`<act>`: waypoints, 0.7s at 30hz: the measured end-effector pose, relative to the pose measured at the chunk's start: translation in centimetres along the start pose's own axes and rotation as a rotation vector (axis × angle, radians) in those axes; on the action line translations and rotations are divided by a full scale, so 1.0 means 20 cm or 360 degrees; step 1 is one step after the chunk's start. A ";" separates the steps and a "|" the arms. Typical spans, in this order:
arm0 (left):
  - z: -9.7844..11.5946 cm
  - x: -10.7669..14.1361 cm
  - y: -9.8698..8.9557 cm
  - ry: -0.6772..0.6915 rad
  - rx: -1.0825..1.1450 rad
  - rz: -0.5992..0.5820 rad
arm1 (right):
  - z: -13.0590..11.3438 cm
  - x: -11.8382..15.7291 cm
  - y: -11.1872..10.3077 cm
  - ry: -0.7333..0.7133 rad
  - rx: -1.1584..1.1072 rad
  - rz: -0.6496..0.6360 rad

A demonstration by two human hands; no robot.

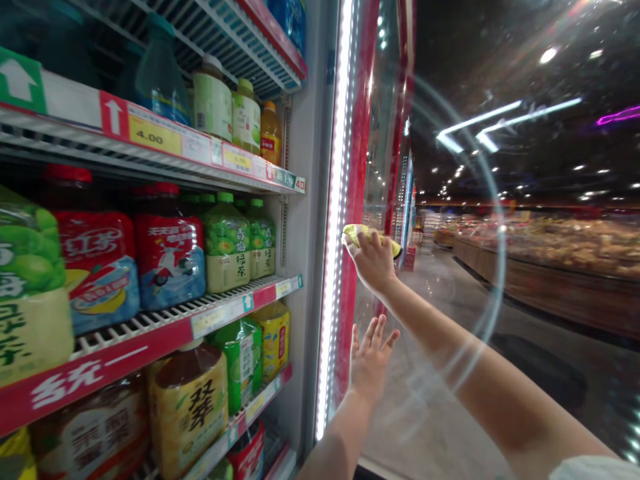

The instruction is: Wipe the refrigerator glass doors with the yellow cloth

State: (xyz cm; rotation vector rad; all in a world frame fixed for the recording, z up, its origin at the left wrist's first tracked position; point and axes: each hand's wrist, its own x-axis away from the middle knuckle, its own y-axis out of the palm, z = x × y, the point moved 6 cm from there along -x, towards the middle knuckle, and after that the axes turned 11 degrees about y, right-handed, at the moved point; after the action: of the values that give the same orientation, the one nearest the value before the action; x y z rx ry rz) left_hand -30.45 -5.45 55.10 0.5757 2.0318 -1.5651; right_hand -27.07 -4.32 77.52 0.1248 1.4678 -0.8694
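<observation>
My right hand (376, 261) is stretched out, its fingers wrapped over a yellow cloth (357, 232) with a dark edge. It holds the cloth up against the red-framed glass door (385, 140) of a drinks cooler, near the inner frame. Lower down, my left hand (370, 357) is open with fingers spread, at the door's glass. Whether its palm touches the glass is hard to tell. A bright LED strip (336, 220) runs from top to bottom just left of both hands.
To the left, wire cooler shelves hold several bottles, among them green tea bottles (225, 243) and red-labelled bottles (170, 247). Price strips (155, 135) line the shelf edges. Beyond the glass, a long produce display (550, 267) stands on the shop floor (435, 267).
</observation>
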 end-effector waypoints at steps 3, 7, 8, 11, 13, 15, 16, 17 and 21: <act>0.00 0.00 0.00 -0.0032 0.0036 -0.0009 | -0.10 0.12 0.05 -0.0124 0.0030 -0.0078; -0.01 0.00 0.02 -0.0046 0.0032 -0.0022 | -0.11 0.07 0.05 -0.0150 0.0026 -0.0071; -0.02 0.00 0.03 -0.0034 0.0023 -0.0024 | -0.08 0.04 0.04 -0.0078 0.0012 -0.0037; -0.02 0.00 0.05 0.0006 0.0011 -0.0015 | -0.01 0.05 0.02 0.0088 -0.0009 0.0073; -0.03 -0.01 0.06 -0.0001 0.0019 -0.0007 | -0.03 0.15 0.05 0.0017 -0.0011 0.0052; -0.04 -0.01 0.07 -0.0062 0.0026 -0.0010 | -0.09 0.26 0.11 -0.0193 -0.0019 -0.0069; -0.04 -0.01 0.08 -0.0091 0.0028 -0.0009 | -0.12 0.30 0.13 -0.0308 -0.0024 -0.0139; -0.04 -0.01 0.08 -0.0105 0.0029 -0.0004 | -0.13 0.32 0.15 -0.0397 -0.0028 -0.0186; -0.05 -0.02 0.10 -0.0037 0.0098 0.0098 | -0.04 0.31 0.10 -0.0215 0.0023 0.0070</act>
State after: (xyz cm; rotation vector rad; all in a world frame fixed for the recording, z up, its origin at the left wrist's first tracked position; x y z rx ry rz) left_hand -29.05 -3.99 54.07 0.6345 1.9364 -1.5954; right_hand -27.30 -5.11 71.08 0.1066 1.3281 -0.8372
